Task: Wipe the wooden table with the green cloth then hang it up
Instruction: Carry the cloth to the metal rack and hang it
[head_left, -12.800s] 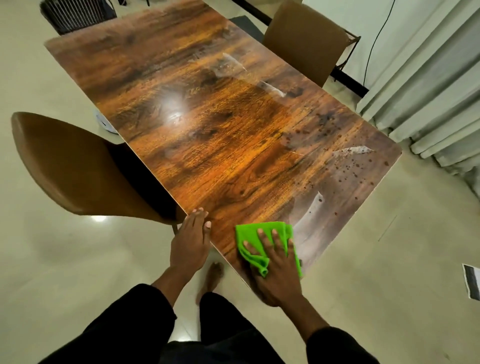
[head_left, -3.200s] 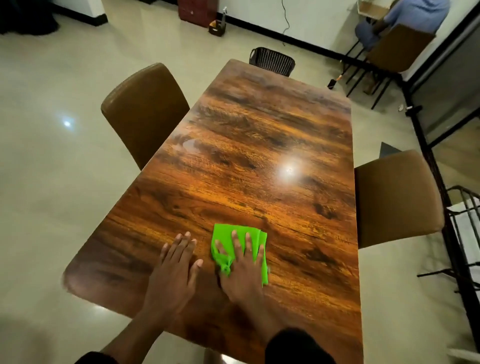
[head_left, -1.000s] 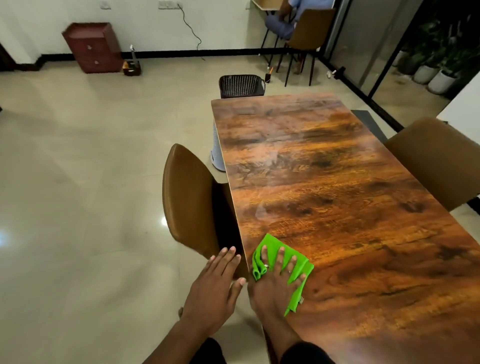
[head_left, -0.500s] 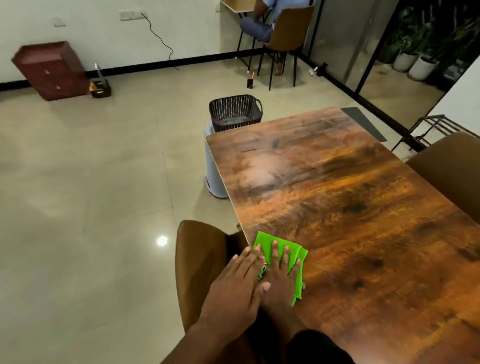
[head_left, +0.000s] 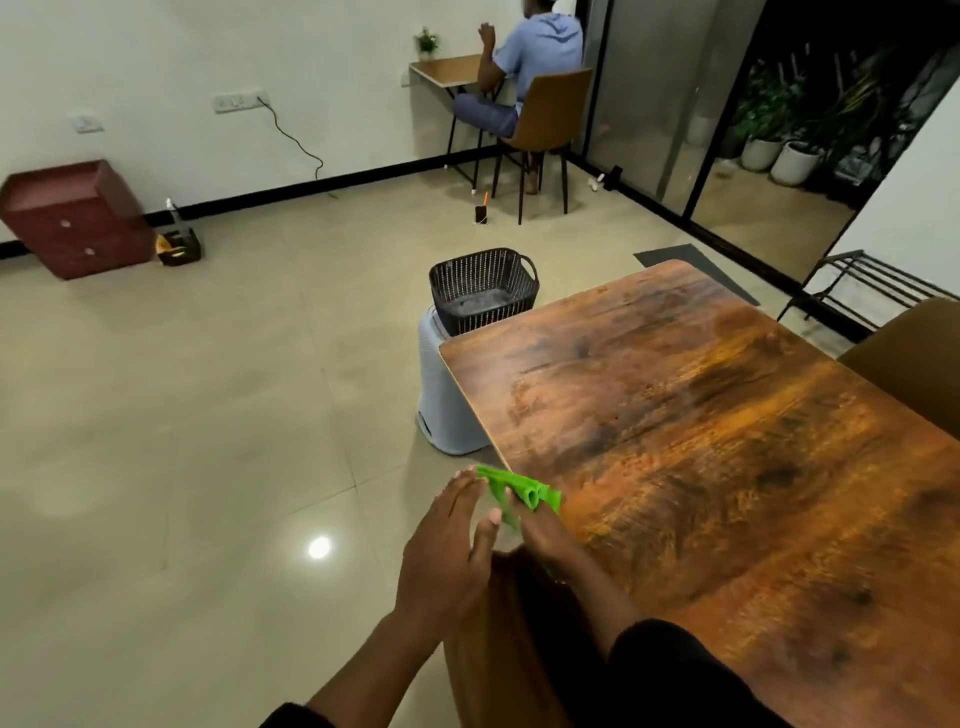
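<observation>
The green cloth (head_left: 519, 491) is bunched up and held in the air just off the left edge of the wooden table (head_left: 727, 457). My right hand (head_left: 545, 535) grips it from below. My left hand (head_left: 447, 551) is beside it with fingers stretched out, its fingertips touching the cloth's near end. The table top is glossy brown wood and fills the right of the view.
A brown chair (head_left: 509, 649) stands right under my arms at the table's left side. Another brown chair (head_left: 914, 358) is at the right. A black basket (head_left: 483, 288) sits on a grey bin (head_left: 441, 405) by the far corner. A metal rack (head_left: 872, 286) stands far right. A person sits at a wall desk.
The cloth was pressed flat on the table edge under my right hand. Now it is lifted off and bunched between both hands. My view has swung up toward the room.
</observation>
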